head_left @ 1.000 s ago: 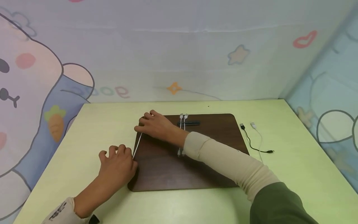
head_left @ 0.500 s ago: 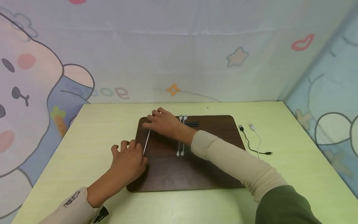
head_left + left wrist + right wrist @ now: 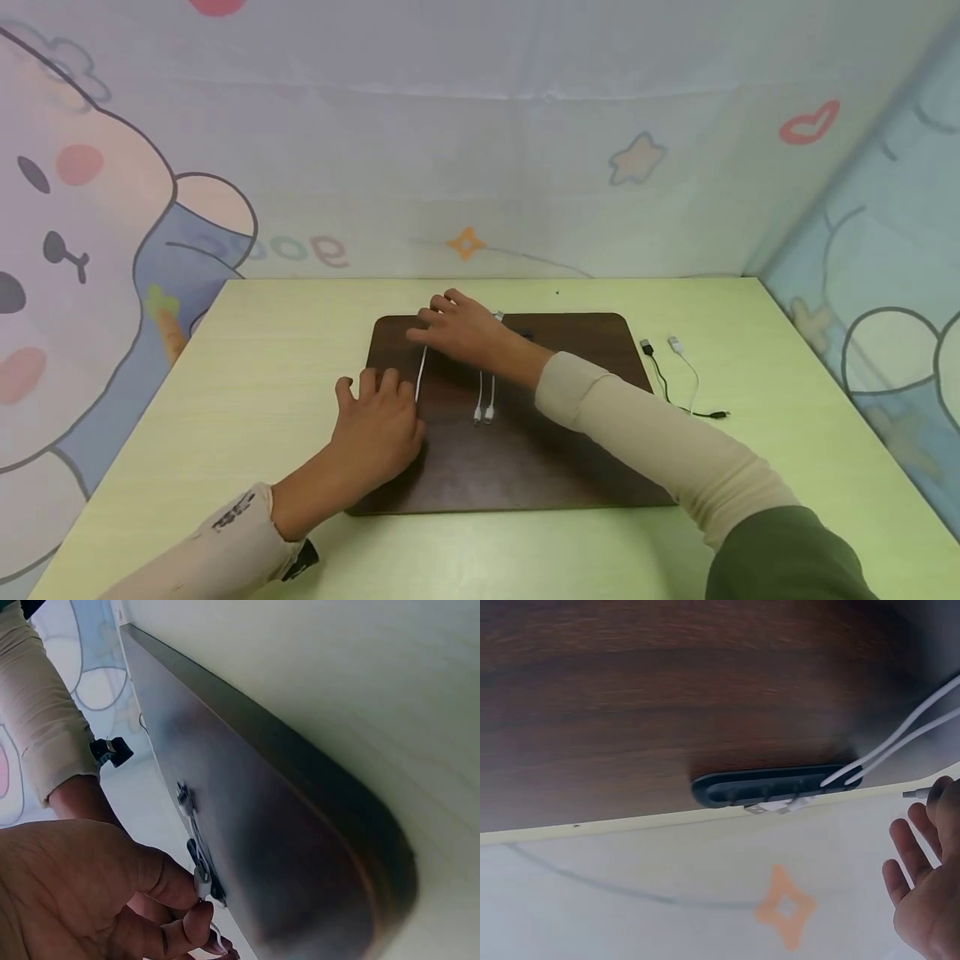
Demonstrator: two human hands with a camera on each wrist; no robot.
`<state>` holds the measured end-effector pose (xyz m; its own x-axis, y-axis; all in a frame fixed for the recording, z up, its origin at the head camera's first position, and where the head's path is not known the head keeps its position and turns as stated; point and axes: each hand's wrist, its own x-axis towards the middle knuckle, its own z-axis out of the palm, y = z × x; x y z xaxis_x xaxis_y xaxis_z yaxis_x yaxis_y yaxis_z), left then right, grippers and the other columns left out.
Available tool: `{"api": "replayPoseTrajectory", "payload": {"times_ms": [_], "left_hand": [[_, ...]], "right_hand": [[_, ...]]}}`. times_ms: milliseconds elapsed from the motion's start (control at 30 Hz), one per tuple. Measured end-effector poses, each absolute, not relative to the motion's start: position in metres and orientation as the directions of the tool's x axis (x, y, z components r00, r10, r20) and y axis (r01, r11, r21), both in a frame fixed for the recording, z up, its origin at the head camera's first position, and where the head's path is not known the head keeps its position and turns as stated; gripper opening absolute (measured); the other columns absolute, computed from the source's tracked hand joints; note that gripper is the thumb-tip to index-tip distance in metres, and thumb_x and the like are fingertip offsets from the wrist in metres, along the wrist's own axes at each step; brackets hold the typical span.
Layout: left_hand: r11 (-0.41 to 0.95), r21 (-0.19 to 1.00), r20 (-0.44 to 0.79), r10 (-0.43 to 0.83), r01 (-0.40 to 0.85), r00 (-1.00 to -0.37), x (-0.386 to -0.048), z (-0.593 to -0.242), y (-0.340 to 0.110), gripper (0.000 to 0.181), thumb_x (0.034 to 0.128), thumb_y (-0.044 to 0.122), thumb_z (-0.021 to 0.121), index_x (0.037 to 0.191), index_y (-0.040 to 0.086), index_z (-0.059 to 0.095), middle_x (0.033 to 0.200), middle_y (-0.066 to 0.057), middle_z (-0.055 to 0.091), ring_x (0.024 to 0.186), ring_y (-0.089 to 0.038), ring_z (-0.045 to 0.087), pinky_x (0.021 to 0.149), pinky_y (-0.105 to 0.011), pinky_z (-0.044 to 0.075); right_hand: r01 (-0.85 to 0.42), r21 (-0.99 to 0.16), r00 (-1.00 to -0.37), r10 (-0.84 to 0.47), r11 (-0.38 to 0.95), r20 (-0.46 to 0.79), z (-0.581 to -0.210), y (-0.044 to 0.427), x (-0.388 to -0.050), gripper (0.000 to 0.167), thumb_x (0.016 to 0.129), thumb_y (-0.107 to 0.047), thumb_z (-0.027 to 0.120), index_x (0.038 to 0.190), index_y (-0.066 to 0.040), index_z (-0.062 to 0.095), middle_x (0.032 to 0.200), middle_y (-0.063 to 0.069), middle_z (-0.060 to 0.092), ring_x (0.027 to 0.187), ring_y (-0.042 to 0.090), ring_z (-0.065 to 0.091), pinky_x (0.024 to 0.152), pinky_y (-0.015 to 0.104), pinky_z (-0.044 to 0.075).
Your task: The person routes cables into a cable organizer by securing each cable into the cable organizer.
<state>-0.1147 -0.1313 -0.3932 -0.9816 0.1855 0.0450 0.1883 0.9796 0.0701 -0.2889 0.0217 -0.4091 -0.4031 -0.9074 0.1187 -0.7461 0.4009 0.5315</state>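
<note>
Between both hands a white cable [image 3: 421, 375] is stretched above the left part of a dark brown board [image 3: 525, 467]. My left hand [image 3: 378, 429] pinches its near end; in the left wrist view the thumb and forefinger hold a white connector [image 3: 202, 883]. My right hand [image 3: 465, 331] grips the far end, a connector tip [image 3: 915, 793] showing at its fingers in the right wrist view. Two more white cables [image 3: 492, 392] lie side by side on the board, just right of the held one, running across a dark cable holder [image 3: 772, 786] at the board's far edge.
Right of the board, a black cable [image 3: 663, 379] and a white cable [image 3: 696, 379] lie on the pale table [image 3: 787, 467]. A printed cloth backdrop [image 3: 540, 167] stands behind the table's far edge.
Both hands have moved rightward with the stretched cable, from the board's left edge toward the two cables lying on it. The right hand and forearm now cover most of the dark holder in the head view.
</note>
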Motion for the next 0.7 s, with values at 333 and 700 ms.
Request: {"api": "replayPoseTrajectory", "payload": {"times_ms": [333, 700], "left_hand": [[0.966, 0.033, 0.083, 0.253, 0.256, -0.964, -0.125, -0.397, -0.108, 0.029, 0.1027, 0.024, 0.079, 0.097, -0.002, 0.069, 0.123, -0.023, 0.060, 0.134, -0.051, 0.048, 0.109, -0.073, 0.036], [0.959, 0.034, 0.072, 0.278, 0.281, -0.958, -0.134, -0.395, -0.083, 0.031, 0.1068, 0.027, 0.075, 0.099, -0.003, 0.072, 0.129, -0.023, 0.061, 0.139, -0.051, 0.047, 0.110, -0.069, 0.035]], "right_hand": [[-0.723, 0.554, -0.384, -0.907, 0.413, 0.176, -0.411, 0.045, -0.297, 0.036, 0.112, -0.008, 0.069, 0.137, -0.033, 0.065, 0.140, -0.006, 0.073, 0.139, 0.024, 0.064, 0.124, 0.044, 0.048], [-0.724, 0.551, -0.353, -0.909, 0.415, 0.221, -0.405, 0.069, -0.300, 0.034, 0.108, -0.007, 0.074, 0.132, -0.030, 0.068, 0.139, -0.003, 0.075, 0.133, 0.026, 0.067, 0.119, 0.044, 0.051]]}}
